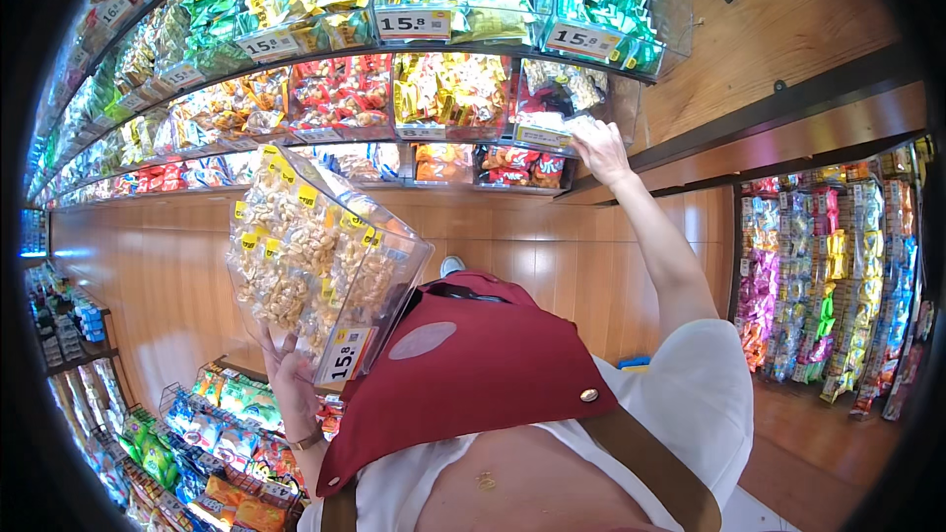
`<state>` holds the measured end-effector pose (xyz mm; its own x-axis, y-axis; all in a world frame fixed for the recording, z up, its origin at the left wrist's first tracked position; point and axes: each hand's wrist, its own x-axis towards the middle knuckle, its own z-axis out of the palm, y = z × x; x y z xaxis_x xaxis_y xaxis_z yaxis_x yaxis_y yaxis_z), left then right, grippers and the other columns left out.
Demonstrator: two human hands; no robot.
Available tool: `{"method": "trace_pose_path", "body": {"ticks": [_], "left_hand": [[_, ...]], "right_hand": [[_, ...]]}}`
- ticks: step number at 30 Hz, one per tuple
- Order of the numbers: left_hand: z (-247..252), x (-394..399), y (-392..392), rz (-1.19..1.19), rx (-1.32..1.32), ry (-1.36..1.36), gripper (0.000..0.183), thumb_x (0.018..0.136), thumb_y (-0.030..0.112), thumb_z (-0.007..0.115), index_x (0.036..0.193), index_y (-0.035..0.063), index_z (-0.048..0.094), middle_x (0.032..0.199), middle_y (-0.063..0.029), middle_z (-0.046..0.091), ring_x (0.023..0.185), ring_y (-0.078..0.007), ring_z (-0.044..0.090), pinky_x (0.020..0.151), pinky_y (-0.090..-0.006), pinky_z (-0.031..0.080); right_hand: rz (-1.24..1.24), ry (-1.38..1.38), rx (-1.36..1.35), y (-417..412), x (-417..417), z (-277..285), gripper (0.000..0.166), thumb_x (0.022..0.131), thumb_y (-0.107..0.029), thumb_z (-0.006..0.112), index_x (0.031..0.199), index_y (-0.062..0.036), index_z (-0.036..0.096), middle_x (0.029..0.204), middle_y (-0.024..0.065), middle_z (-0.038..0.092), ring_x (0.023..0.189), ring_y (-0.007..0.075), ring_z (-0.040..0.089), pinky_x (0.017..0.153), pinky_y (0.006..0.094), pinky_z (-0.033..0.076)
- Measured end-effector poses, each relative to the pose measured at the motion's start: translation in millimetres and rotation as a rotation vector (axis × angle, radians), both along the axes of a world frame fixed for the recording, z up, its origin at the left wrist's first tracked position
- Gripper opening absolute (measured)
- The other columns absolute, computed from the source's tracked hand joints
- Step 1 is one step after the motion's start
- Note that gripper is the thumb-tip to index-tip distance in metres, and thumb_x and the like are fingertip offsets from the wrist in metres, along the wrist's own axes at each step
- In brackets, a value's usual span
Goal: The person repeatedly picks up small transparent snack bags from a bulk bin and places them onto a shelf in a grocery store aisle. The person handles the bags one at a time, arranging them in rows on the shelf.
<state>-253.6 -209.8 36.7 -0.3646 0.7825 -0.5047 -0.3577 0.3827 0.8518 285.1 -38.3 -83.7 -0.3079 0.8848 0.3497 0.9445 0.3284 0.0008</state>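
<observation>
My left hand holds a clear plastic bin by its lower end, tilted against my side. Small packets of pale nuts or puffed snacks with yellow labels fill it, and a price tag is on its front. My right arm reaches out to the shelf, where my right hand is at the front edge of another clear bin. That bin holds some pale packets beside a dark red area. Whether the fingers grip its edge or a packet cannot be told.
Tiered shelves of snack bins curve across the front. A dark-edged wooden shelf board runs along the right. Hanging snack packets are at far right. Low racks of bagged snacks stand at lower left.
</observation>
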Motion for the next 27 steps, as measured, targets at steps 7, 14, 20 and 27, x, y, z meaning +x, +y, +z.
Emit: {"method": "trace_pose_path", "body": {"ticks": [7, 14, 20, 27], "left_hand": [[8, 9, 15, -0.082, -0.001, 0.078, 0.079, 0.071, -0.004, 0.043, 0.143, 0.0155, 0.015, 0.128, -0.0251, 0.036, 0.061, -0.0057, 0.047, 0.050, -0.0156, 0.039], [11, 43, 30, -0.167, -0.013, -0.022, 0.084, 0.068, -0.002, 0.043, 0.143, 0.0213, 0.014, 0.130, -0.0233, 0.034, 0.073, -0.0126, 0.058, 0.054, -0.0211, 0.050], [21, 81, 24, -0.242, 0.047, -0.103, 0.089, 0.064, -0.004, 0.045, 0.143, 0.0204, 0.012, 0.122, -0.0201, 0.041, 0.076, -0.0148, 0.058, 0.054, -0.0225, 0.052], [74, 132, 24, -0.372, 0.052, 0.034, 0.086, 0.062, -0.003, 0.043, 0.142, 0.0146, 0.017, 0.110, -0.0164, 0.047, 0.065, -0.0107, 0.054, 0.053, -0.0181, 0.046]], "right_hand": [[-0.248, -0.027, -0.238, 9, -1, -60, 0.023, 0.076, -0.021, 0.062, 0.098, -0.0211, 0.057, 0.097, 0.0032, 0.052, 0.095, 0.0219, 0.049, 0.080, 0.0415, 0.036], [-0.460, 0.020, -0.139, 18, -14, -57, 0.025, 0.081, -0.016, 0.047, 0.100, -0.0221, 0.062, 0.100, 0.0068, 0.054, 0.102, 0.0233, 0.049, 0.088, 0.0442, 0.034], [-0.322, 0.009, -0.050, 24, -9, -58, 0.016, 0.081, -0.017, 0.048, 0.089, -0.0156, 0.061, 0.094, 0.0038, 0.059, 0.099, 0.0211, 0.052, 0.081, 0.0403, 0.034], [-0.218, 0.791, -0.318, -11, -50, 17, 0.067, 0.080, -0.027, 0.062, 0.133, -0.0014, 0.032, 0.130, 0.0218, 0.039, 0.120, 0.0340, 0.040, 0.100, 0.0394, 0.030]]}}
